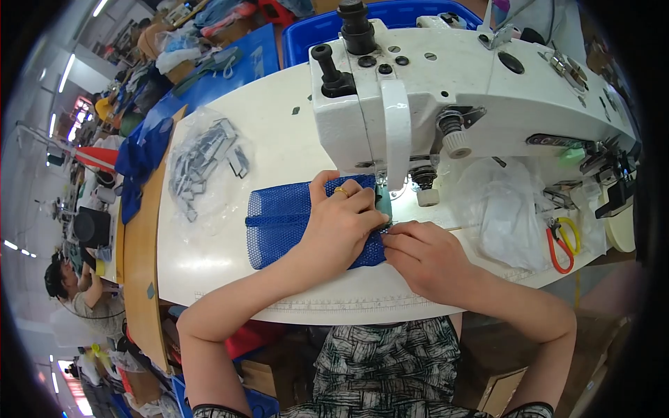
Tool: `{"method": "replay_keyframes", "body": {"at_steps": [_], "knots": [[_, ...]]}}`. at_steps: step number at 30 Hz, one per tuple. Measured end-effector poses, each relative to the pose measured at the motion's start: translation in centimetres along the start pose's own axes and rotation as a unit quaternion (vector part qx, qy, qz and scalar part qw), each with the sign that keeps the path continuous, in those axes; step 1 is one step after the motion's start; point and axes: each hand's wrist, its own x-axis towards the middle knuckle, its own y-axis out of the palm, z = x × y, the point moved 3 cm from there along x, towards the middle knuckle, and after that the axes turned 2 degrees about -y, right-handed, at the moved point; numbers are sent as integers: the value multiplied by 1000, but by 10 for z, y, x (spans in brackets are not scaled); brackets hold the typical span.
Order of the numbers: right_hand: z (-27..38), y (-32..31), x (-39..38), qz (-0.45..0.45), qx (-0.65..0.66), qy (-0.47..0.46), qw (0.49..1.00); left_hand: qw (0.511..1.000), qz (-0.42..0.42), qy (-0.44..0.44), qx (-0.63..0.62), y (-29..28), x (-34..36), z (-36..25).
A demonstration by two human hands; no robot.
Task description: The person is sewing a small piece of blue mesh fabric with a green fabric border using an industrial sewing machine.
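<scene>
A piece of blue mesh fabric (275,240) lies flat on the white sewing table (230,292), its right edge by the needle area of a white sewing machine (341,125). A darker blue band crosses the mesh. My left hand (338,226), a ring on one finger, rests over the mesh with bent fingers gripping it near that edge. Just to the right, my right hand (428,261) pinches the fabric's lower right edge between thumb and fingers. A small green part (384,202) shows beside the mesh, under the machine head; fingers partly hide the edge there.
Left of the mesh lies a clear bag of small grey pieces (209,153). Crumpled clear plastic (505,216) and scissors with red and yellow handles (561,247) are at the right. A blue crate (296,45) stands behind the machine. Another person (97,299) works at far left.
</scene>
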Motion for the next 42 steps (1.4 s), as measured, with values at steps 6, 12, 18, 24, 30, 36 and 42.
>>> {"method": "replay_keyframes", "body": {"at_steps": [6, 12, 18, 24, 30, 36, 42], "knots": [[-1, -2, 1, -32, 7, 16, 999, 1000, -11, -14, -26, 0, -4, -2], [0, -4, 2, -36, 7, 18, 999, 998, -15, -41, -45, 3, -6, -3], [-2, -1, 3, -45, 5, 37, 998, 997, -44, -48, -46, 4, -1, 2], [-6, -5, 6, -25, -21, 63, 997, 995, -68, -58, -50, 11, 2, 10], [-9, -6, 5, -19, 3, 82, 996, 990, -102, -75, -63, 17, 5, 15], [-9, -7, 6, -17, 12, 84, 996, 981, -132, -108, -87, 21, 6, 19], [-6, -8, 6, -26, -7, 102, 994, 985, -119, -85, -87, 19, 5, 16]]}}
